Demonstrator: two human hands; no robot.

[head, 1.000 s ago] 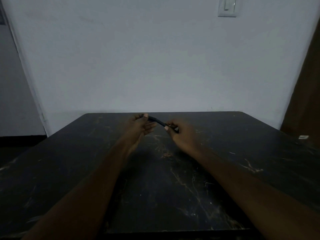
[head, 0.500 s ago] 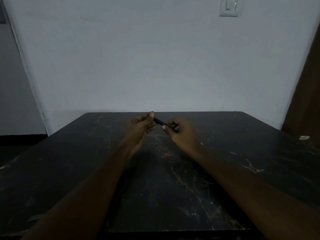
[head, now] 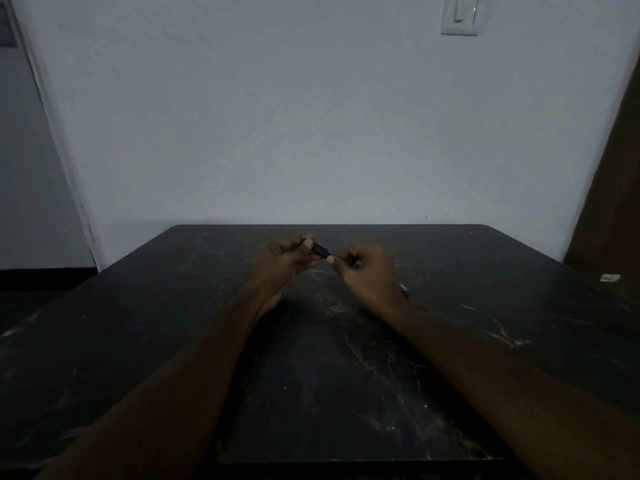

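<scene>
A thin dark pen (head: 321, 251) is held between both hands above the far middle of the black marble-patterned table (head: 173, 341). My left hand (head: 285, 263) pinches its left end with thumb and fingers. My right hand (head: 370, 275) grips the other part; a pale tip (head: 404, 291) sticks out past the right wrist. Only a short dark stretch of the pen shows between the two hands; the rest is hidden in the fingers.
A white wall stands right behind the table's far edge, with a light switch (head: 462, 13) high on the right. A brown door (head: 613, 202) is at the right, with a small white object (head: 610, 278) near the table's right edge.
The hands have drawn closer together, so the visible stretch of pen between them is shorter. A pale tip now shows beyond my right wrist.
</scene>
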